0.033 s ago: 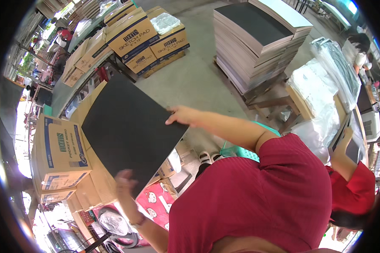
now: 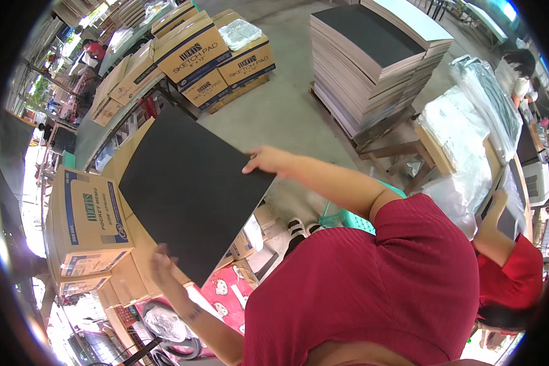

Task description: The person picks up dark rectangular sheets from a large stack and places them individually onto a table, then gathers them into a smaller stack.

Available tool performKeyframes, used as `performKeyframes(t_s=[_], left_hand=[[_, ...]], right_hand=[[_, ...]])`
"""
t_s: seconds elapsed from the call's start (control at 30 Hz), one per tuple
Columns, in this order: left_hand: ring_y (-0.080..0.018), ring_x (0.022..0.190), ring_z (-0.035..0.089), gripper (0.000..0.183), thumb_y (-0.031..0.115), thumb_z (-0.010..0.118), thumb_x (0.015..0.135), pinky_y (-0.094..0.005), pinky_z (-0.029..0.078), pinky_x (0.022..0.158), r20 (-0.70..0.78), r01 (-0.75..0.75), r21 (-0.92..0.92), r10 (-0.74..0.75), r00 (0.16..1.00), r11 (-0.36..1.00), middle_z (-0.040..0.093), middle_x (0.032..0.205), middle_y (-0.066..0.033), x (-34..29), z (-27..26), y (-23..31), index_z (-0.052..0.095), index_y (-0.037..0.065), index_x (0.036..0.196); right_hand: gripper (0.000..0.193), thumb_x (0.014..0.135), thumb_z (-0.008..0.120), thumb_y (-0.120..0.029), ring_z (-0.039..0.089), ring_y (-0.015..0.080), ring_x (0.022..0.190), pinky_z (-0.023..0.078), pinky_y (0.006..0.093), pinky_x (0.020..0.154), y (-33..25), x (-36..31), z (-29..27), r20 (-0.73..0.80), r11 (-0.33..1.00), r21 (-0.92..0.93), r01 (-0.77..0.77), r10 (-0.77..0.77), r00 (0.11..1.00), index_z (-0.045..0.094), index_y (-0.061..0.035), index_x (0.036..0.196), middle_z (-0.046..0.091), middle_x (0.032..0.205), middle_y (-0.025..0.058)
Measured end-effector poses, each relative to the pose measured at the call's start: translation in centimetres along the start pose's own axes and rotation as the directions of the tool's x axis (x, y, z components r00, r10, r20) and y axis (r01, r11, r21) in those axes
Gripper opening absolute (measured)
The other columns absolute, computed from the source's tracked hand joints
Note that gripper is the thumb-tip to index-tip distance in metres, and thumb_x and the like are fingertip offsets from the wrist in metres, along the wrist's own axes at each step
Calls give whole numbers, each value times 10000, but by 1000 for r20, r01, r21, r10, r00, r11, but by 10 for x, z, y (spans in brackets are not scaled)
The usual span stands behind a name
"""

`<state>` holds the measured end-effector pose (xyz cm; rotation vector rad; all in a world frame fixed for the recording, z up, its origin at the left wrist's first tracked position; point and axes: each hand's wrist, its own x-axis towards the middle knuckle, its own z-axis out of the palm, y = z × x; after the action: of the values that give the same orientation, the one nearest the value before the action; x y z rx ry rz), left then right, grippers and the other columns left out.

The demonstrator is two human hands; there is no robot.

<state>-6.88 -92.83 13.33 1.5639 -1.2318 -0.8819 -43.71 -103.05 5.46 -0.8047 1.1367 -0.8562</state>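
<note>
A large black sheet [image 2: 192,189], of board or stiff paper, lies slanted over cardboard in front of me. My right hand [image 2: 269,161] pinches its right corner, thumb on top and fingers bent at the edge. Close to the sheet's near left edge is my left hand [image 2: 165,268], smeared by motion, so its fingers cannot be made out. Whether it touches the edge is unclear. Brown cardboard [image 2: 141,259] shows under and beside the sheet.
A closed carton [image 2: 91,219] stands left of the sheet. Several cartons [image 2: 192,55] are stacked at the far left. A tall pile of boards [image 2: 366,67] sits on a pallet ahead. Clear plastic wrap [image 2: 454,122] covers a table at right, where a person in red [image 2: 509,274] works.
My left hand has moved left, from over the sheet's near part to beside its left edge. My right hand still grips the right corner, and the sheet has barely shifted.
</note>
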Motion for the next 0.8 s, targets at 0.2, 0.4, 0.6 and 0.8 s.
performKeyframes(t_s=[0.2, 0.4, 0.6, 0.8], left_hand=[[-197, 1103, 569, 457, 351, 535, 974, -347, 472, 906, -21, 329, -292, -350, 937, 898, 599, 1237, -135, 183, -41, -104, 520, 46, 1314], [-258, 1029, 636, 478, 314, 587, 947, -330, 550, 847, 57, 400, -415, -416, 908, 817, 609, 1232, -153, 243, 6, -100, 512, 25, 1320], [-291, 1114, 611, 529, 363, 583, 948, -410, 525, 940, 35, 408, -419, -435, 900, 811, 580, 1293, -154, 321, -22, -49, 515, -18, 1308], [-301, 1146, 587, 601, 417, 587, 952, -416, 499, 976, 2, 314, -398, -341, 940, 862, 566, 1329, -162, 356, 59, -32, 512, -63, 1306]], right_hand=[[564, 886, 636, -271, 614, 285, 1125, 462, 388, 994, -30, 58, -61, 144, 863, 504, -42, -36, 989, 508, 7, 1360, 618, 1255, 168], [523, 979, 541, -369, 549, 285, 1223, 406, 408, 1090, 60, 41, -15, -62, 340, 927, 158, -276, 959, 484, -8, 1353, 560, 1323, 178], [512, 934, 602, -53, 535, 266, 1217, 447, 421, 1042, 89, 65, 11, -73, 613, 790, 0, 94, 993, 389, -49, 1400, 538, 1322, 128], [535, 905, 611, 6, 528, 253, 1204, 426, 387, 1032, 22, 113, -78, -339, 719, 614, 325, -132, 932, 389, -29, 1391, 544, 1309, 148]])
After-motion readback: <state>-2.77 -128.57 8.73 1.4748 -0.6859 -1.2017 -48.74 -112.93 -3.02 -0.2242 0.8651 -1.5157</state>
